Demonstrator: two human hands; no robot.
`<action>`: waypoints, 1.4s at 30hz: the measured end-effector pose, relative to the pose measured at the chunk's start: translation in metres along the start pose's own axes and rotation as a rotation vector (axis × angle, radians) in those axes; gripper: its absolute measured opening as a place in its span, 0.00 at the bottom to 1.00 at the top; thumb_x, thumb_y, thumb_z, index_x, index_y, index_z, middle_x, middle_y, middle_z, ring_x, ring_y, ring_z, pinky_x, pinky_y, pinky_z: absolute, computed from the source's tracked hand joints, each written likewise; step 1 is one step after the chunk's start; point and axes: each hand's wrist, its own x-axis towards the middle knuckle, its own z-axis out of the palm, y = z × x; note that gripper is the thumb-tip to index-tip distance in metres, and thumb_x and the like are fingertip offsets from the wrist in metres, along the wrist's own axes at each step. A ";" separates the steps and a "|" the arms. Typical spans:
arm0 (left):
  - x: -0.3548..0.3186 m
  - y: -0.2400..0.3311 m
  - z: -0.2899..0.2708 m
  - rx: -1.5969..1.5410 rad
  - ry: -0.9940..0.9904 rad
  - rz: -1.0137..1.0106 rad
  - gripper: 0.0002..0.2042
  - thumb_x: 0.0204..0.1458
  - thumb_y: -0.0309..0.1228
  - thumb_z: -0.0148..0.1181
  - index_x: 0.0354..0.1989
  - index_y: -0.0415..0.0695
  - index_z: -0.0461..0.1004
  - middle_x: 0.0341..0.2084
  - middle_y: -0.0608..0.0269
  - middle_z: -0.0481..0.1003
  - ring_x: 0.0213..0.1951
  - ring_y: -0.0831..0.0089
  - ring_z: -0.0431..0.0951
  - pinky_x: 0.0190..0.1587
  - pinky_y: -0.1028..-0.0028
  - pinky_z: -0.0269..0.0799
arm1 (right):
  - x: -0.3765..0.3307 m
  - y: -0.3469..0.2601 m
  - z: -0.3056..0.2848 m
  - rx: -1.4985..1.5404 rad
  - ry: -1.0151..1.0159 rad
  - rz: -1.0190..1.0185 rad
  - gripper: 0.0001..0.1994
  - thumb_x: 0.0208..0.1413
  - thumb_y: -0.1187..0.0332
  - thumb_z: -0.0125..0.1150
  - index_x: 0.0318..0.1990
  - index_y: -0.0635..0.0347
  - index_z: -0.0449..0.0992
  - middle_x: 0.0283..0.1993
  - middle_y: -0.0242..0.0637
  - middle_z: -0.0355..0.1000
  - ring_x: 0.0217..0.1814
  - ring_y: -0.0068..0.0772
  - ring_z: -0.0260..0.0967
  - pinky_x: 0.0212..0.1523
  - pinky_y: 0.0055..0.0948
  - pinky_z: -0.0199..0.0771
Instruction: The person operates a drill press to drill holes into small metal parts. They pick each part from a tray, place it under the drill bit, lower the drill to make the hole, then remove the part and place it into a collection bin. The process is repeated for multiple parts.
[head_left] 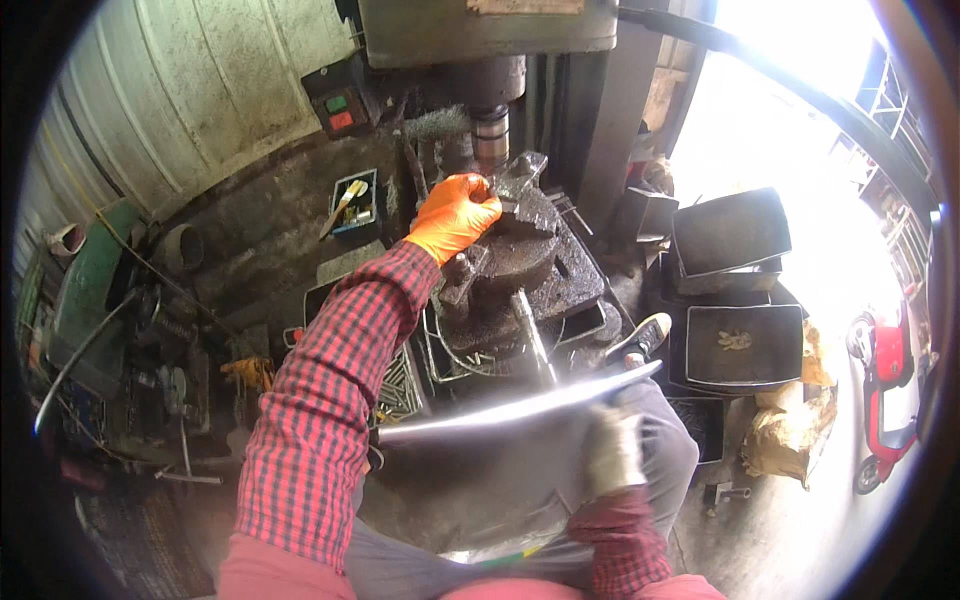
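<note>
My left hand (455, 217), in an orange glove, reaches to the dark, wet metal vise (515, 265) under the machine's spindle (490, 135). Its fingers are closed at the top of the jaws, and what they pinch is hidden. Toward me a bright steel screw (533, 335) comes out of the vise. Across its near end lies a long shiny bar (520, 405), smeared by motion. Just below the bar's right half is my right hand (613, 448), in a pale glove, too blurred to show its fingers or whether it touches the bar.
Black bins (745, 345) are stacked at the right, beside a crumpled brown bag (790, 435). A small tray (355, 203) with a brush stands left of the vise. Metal rods (402, 385) lie below my left forearm. A switch box (340, 108) hangs at the back.
</note>
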 end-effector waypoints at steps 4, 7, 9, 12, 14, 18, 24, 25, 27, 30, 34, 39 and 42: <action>0.000 -0.009 0.001 -0.092 -0.067 -0.071 0.12 0.59 0.36 0.70 0.40 0.39 0.83 0.32 0.66 0.83 0.36 0.79 0.80 0.43 0.72 0.76 | -0.053 -0.049 -0.004 -0.225 -0.283 -0.536 0.39 0.52 0.71 0.69 0.74 0.64 0.64 0.67 0.48 0.71 0.65 0.44 0.73 0.67 0.41 0.77; 0.000 -0.011 0.005 -0.257 -0.046 -0.142 0.09 0.60 0.33 0.70 0.41 0.41 0.83 0.33 0.70 0.83 0.37 0.80 0.79 0.43 0.74 0.75 | -0.074 -0.054 0.027 -0.686 -0.980 -0.791 0.38 0.53 0.68 0.71 0.73 0.63 0.67 0.73 0.57 0.67 0.75 0.59 0.67 0.74 0.51 0.70; 0.002 -0.013 0.008 -0.421 -0.002 -0.165 0.10 0.57 0.33 0.70 0.38 0.37 0.83 0.32 0.67 0.83 0.36 0.80 0.78 0.43 0.73 0.74 | -0.066 -0.046 0.024 -0.634 -1.235 -0.407 0.32 0.56 0.65 0.69 0.70 0.62 0.72 0.68 0.55 0.73 0.72 0.58 0.70 0.72 0.48 0.71; -0.004 -0.020 0.006 -0.877 0.174 -0.245 0.08 0.58 0.31 0.68 0.39 0.39 0.83 0.32 0.67 0.82 0.35 0.81 0.77 0.42 0.74 0.74 | -0.055 -0.041 -0.040 -0.716 -0.797 -0.290 0.26 0.58 0.65 0.69 0.64 0.63 0.79 0.61 0.54 0.79 0.69 0.54 0.74 0.72 0.44 0.72; -0.010 -0.034 -0.018 -0.807 0.260 -0.196 0.06 0.63 0.31 0.68 0.43 0.44 0.82 0.33 0.68 0.82 0.34 0.80 0.79 0.39 0.76 0.72 | -0.048 -0.042 -0.076 -0.713 -0.726 -0.410 0.29 0.54 0.72 0.72 0.66 0.64 0.78 0.62 0.50 0.80 0.67 0.46 0.76 0.68 0.40 0.75; -0.033 -0.054 -0.044 -1.057 0.208 -0.315 0.04 0.61 0.29 0.69 0.40 0.47 0.80 0.38 0.59 0.85 0.39 0.70 0.84 0.36 0.73 0.74 | -0.067 -0.055 -0.110 -0.312 -0.546 0.113 0.29 0.54 0.75 0.73 0.66 0.65 0.78 0.62 0.48 0.79 0.64 0.39 0.77 0.64 0.33 0.76; -0.047 -0.044 -0.052 -1.024 0.182 -0.336 0.11 0.59 0.21 0.69 0.47 0.49 0.77 0.43 0.57 0.85 0.44 0.66 0.85 0.43 0.70 0.79 | -0.082 -0.060 -0.092 -0.385 -0.587 0.023 0.26 0.55 0.77 0.74 0.64 0.66 0.80 0.62 0.47 0.79 0.65 0.38 0.76 0.65 0.34 0.75; -0.044 -0.040 -0.051 -1.011 0.190 -0.311 0.13 0.59 0.21 0.69 0.50 0.48 0.78 0.44 0.58 0.85 0.46 0.67 0.85 0.45 0.69 0.79 | -0.083 -0.058 -0.092 -0.425 -0.591 0.002 0.26 0.55 0.77 0.73 0.63 0.66 0.80 0.62 0.47 0.79 0.65 0.37 0.76 0.66 0.34 0.75; -0.038 -0.032 -0.047 -0.940 0.179 -0.171 0.17 0.61 0.21 0.70 0.58 0.44 0.79 0.47 0.60 0.85 0.51 0.69 0.85 0.54 0.70 0.79 | -0.086 -0.054 -0.097 -0.366 -0.600 0.031 0.26 0.55 0.77 0.74 0.63 0.66 0.80 0.63 0.48 0.78 0.66 0.38 0.75 0.67 0.34 0.74; -0.029 -0.022 -0.040 -0.640 0.159 -0.132 0.13 0.63 0.21 0.68 0.56 0.40 0.80 0.48 0.60 0.85 0.51 0.70 0.85 0.58 0.71 0.77 | -0.090 -0.051 -0.110 -0.367 -0.576 0.024 0.27 0.53 0.78 0.74 0.63 0.66 0.80 0.64 0.47 0.78 0.66 0.37 0.75 0.67 0.33 0.75; -0.019 -0.018 -0.038 -0.648 0.135 -0.170 0.10 0.64 0.23 0.68 0.52 0.37 0.83 0.45 0.64 0.85 0.49 0.75 0.83 0.58 0.74 0.76 | -0.090 -0.052 -0.124 -0.298 -0.515 0.038 0.27 0.52 0.80 0.73 0.63 0.68 0.80 0.64 0.45 0.78 0.63 0.32 0.75 0.64 0.30 0.77; -0.010 -0.022 -0.029 -0.787 0.055 -0.195 0.09 0.64 0.25 0.69 0.51 0.38 0.85 0.42 0.67 0.85 0.45 0.78 0.81 0.55 0.75 0.76 | -0.088 -0.053 -0.125 -0.364 -0.454 0.099 0.25 0.54 0.80 0.72 0.62 0.69 0.81 0.62 0.43 0.78 0.62 0.30 0.75 0.62 0.28 0.78; -0.006 -0.021 -0.016 -0.806 0.041 -0.195 0.09 0.63 0.23 0.70 0.50 0.38 0.86 0.42 0.66 0.85 0.44 0.78 0.82 0.53 0.75 0.77 | -0.090 -0.051 -0.121 -0.371 -0.480 0.009 0.24 0.55 0.79 0.72 0.62 0.68 0.81 0.61 0.42 0.78 0.61 0.30 0.76 0.60 0.26 0.79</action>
